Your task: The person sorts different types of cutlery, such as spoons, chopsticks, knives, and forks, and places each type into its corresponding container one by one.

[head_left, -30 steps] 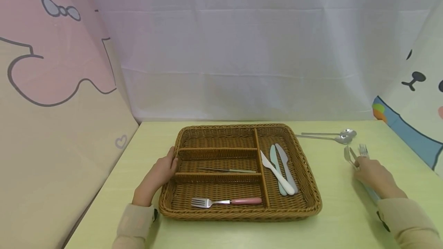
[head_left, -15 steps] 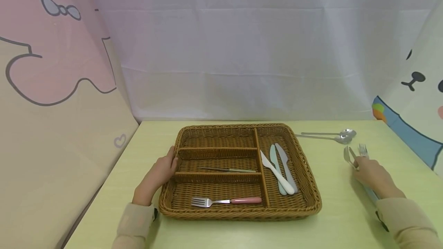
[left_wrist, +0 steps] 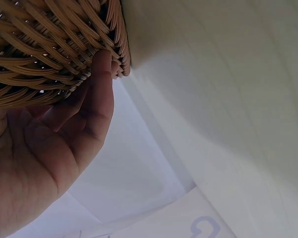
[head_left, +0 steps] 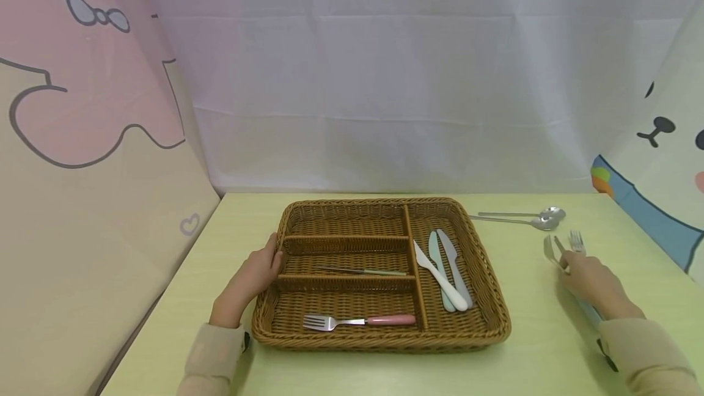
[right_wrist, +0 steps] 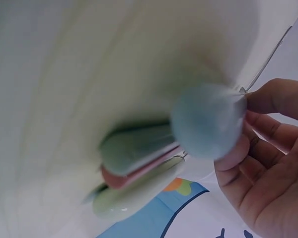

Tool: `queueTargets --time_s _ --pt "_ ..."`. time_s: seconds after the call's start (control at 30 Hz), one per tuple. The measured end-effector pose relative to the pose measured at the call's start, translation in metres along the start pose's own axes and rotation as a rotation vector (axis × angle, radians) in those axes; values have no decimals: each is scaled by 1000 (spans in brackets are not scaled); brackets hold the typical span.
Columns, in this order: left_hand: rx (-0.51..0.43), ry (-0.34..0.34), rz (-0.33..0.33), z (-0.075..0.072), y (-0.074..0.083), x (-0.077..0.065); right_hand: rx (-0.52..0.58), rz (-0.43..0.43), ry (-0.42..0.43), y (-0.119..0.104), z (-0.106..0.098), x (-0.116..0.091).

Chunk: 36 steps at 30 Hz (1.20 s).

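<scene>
At its nine o'clock, left hand (head_left: 256, 272) grips the wicker tray (head_left: 379, 342), knives (head_left: 442, 276) inside toward three; right hand (head_left: 594, 283) pinches a pale-blue handle (right_wrist: 206, 121).

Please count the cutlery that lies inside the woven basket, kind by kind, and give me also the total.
Knives: 3
Pink-handled fork: 1
Thin piece with pale green handle, kind unclear: 1
Total in the basket: 5

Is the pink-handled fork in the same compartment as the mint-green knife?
No: in the basket, a long divider separates the pink-handled fork from the mint-green knife.
</scene>
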<state>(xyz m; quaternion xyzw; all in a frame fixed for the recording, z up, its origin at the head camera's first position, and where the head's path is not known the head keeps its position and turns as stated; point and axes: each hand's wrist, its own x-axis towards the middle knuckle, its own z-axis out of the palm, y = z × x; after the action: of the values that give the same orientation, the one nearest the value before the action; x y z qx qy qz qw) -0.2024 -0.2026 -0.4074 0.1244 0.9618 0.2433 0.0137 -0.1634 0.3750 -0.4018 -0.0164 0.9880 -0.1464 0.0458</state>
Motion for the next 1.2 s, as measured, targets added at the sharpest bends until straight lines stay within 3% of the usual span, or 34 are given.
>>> queueTargets --time_s 0.47,1.2 --pt "1 -9 -9 -2 1 0 -53 -79 79 -20 -4 -1" --pt "11 13 0 -4 4 -2 -97 -246 211 -87 -13 -1"
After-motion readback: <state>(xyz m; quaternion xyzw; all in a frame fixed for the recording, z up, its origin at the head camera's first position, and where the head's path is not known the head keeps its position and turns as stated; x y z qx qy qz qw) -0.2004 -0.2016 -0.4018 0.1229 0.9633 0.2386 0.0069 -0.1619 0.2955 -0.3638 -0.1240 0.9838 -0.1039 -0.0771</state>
